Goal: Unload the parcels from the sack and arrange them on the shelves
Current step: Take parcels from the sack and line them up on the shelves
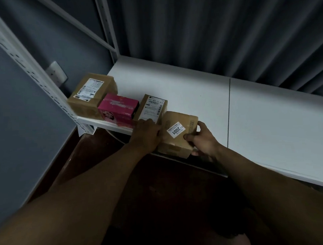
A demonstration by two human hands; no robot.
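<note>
At frame centre, the right hand (201, 139) grips a brown cardboard parcel (178, 134) labelled "2001", thumb on top, fingers curled around its right side. The left hand (147, 135) lies flat against the parcel's left side, fingers fairly straight. The parcel sits on the white shelf's (192, 95) front edge, rightmost of four boxes.

White sticker (176, 130) on brown parcel (178, 135) reads "2001"; other parcels' label print seemingly illegible

You have three brown cardboard parcels (92, 94) (153, 108) (178, 134), one pink box (118, 109), and one shelf (192, 87).
</note>
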